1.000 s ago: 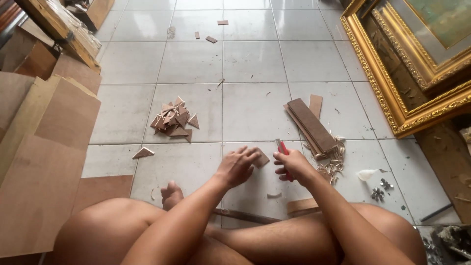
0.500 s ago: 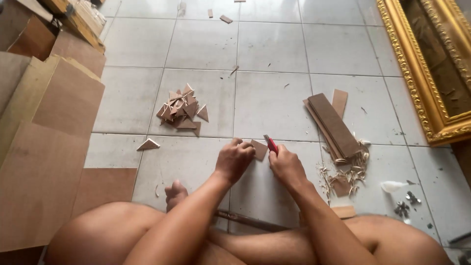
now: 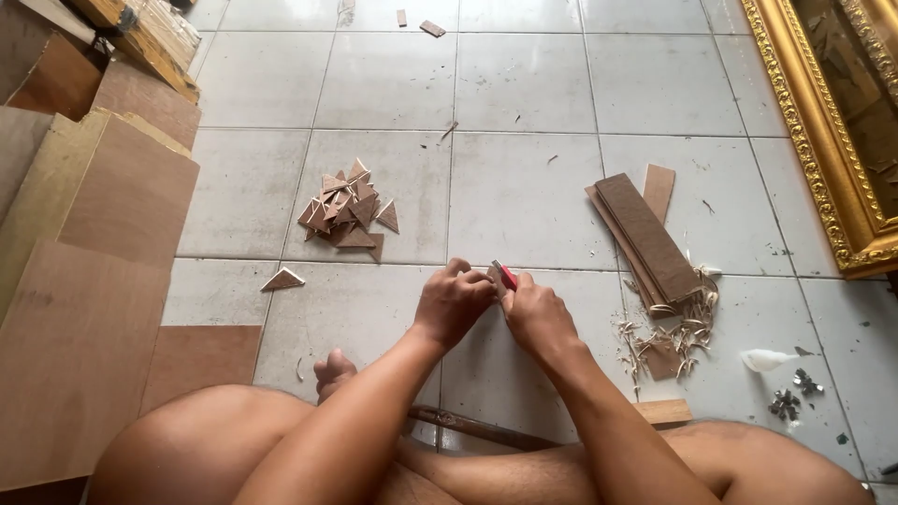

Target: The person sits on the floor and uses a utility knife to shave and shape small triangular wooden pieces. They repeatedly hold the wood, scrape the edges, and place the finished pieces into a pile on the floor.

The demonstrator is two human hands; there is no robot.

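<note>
Low over the pale tiled floor (image 3: 524,187), the left hand (image 3: 454,304) pinches a small brown wooden piece (image 3: 493,277) by its left side, while the right hand (image 3: 535,313) closes around a red-handled cutter (image 3: 506,275). The cutter meets the piece from the right, between the touching hands. The pile of brown wooden triangles (image 3: 344,210) lies nearer the left hand, the stack of dark wooden strips (image 3: 645,234) nearer the right

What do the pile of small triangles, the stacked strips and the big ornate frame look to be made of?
Triangles: thin brown plywood or veneer offcuts, matte, with pale cut edges. Strips: similar dark brown board, unfinished, with pale shavings beside them. Frame: carved moulding with a shiny gold finish; the core is not visible.
</note>
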